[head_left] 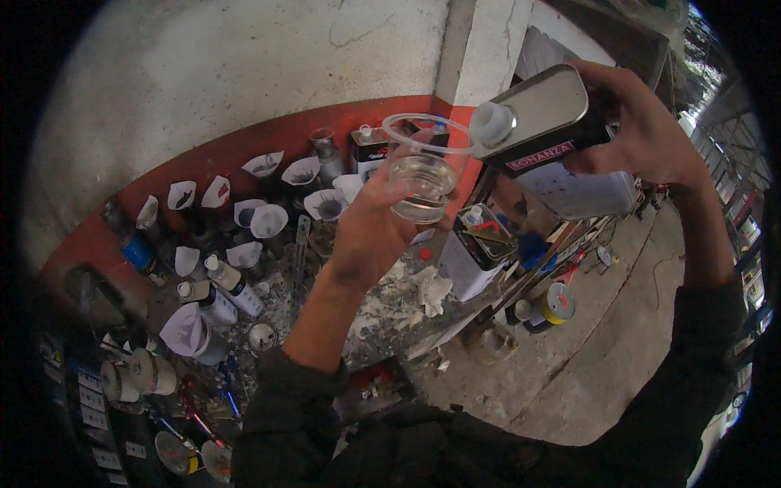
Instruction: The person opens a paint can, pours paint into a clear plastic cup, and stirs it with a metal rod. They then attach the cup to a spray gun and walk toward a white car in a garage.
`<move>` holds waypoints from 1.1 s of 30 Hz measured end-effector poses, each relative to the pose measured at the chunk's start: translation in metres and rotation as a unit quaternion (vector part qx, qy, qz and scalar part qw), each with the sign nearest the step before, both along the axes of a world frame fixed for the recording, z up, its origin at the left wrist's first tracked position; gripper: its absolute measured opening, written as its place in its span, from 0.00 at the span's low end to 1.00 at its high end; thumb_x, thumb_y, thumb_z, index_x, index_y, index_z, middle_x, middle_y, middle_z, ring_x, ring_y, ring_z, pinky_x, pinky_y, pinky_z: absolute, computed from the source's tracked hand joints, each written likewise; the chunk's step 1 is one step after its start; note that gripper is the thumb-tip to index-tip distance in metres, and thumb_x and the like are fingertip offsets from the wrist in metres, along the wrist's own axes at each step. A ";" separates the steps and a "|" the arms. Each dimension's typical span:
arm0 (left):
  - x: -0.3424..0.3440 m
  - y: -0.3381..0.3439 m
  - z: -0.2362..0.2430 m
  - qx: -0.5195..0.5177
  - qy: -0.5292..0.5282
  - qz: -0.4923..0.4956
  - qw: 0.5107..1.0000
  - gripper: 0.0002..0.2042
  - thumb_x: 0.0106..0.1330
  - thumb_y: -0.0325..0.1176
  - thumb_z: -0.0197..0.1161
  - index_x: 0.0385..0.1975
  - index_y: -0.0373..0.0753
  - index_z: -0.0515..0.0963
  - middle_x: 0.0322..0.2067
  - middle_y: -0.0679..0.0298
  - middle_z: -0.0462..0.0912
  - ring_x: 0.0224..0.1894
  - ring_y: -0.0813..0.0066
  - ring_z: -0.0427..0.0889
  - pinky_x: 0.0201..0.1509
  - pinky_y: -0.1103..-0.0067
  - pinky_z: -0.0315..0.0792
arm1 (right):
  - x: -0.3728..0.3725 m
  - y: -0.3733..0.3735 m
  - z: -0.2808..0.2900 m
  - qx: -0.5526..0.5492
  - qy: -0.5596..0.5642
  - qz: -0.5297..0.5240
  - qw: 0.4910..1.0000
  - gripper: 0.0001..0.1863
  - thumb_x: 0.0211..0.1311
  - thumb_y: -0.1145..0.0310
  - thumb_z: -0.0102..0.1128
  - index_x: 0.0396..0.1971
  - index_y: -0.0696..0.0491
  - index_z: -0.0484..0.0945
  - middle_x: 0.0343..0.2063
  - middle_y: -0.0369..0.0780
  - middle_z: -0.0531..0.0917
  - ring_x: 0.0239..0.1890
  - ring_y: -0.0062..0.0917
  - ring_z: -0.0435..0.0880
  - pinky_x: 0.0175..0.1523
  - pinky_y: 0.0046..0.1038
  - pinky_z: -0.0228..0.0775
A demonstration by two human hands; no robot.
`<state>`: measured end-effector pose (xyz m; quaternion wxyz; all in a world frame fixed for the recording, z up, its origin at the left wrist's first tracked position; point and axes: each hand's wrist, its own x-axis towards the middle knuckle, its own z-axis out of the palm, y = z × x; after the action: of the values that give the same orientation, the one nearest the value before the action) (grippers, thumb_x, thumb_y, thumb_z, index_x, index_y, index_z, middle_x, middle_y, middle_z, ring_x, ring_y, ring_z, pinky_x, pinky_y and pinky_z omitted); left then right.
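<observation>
My left hand (374, 213) is wrapped round a clear plastic cup (429, 183), raised above the cluttered bench. Clear liquid stands in the lower part of the cup. My right hand (647, 130) grips a rectangular metal can (547, 130) with a black and white body, tilted on its side. The can's white spout (493, 123) points left, right at the cup's rim; whether the two touch I cannot tell. No stream of liquid can be made out between them.
White paper strainers (269, 220) sit on several dark containers along the red-and-white wall. White bottles (235, 285) stand at the left. A second can (476, 260) with a white cap is on the bench below the cup. Round tins (558, 302) rest lower right, near the concrete floor (602, 350).
</observation>
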<state>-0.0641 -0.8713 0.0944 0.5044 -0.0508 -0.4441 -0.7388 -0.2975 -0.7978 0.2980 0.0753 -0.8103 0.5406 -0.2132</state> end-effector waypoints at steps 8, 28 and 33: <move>0.002 0.000 0.000 -0.027 -0.014 -0.001 1.000 0.33 0.64 0.36 0.54 0.70 0.39 0.56 0.52 0.58 0.76 0.52 0.67 0.79 0.49 0.66 0.78 | 0.000 -0.006 0.007 0.015 0.024 0.029 0.999 0.48 0.35 0.76 0.77 0.63 0.63 0.65 0.52 0.43 0.79 0.55 0.28 0.77 0.64 0.33 0.66; 0.010 -0.003 -0.003 -0.037 -0.003 -0.007 0.999 0.36 0.61 0.37 0.55 0.71 0.38 0.55 0.50 0.58 0.77 0.50 0.68 0.80 0.49 0.67 0.79 | 0.008 -0.010 0.032 -0.029 0.180 0.076 0.980 0.51 0.35 0.73 0.79 0.65 0.59 0.62 0.54 0.46 0.76 0.59 0.34 0.75 0.68 0.38 0.64; 0.010 -0.004 -0.003 -0.042 -0.009 0.019 0.999 0.40 0.59 0.42 0.60 0.70 0.32 0.52 0.56 0.48 0.74 0.53 0.52 0.80 0.45 0.66 0.82 | 0.011 -0.013 0.037 -0.026 0.195 0.089 0.976 0.51 0.34 0.73 0.78 0.64 0.59 0.63 0.54 0.46 0.76 0.58 0.34 0.75 0.68 0.39 0.64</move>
<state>-0.0545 -0.8756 0.0913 0.5120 -0.0568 -0.4796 -0.7103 -0.2862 -0.8108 0.3347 -0.0343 -0.8830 0.4647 -0.0574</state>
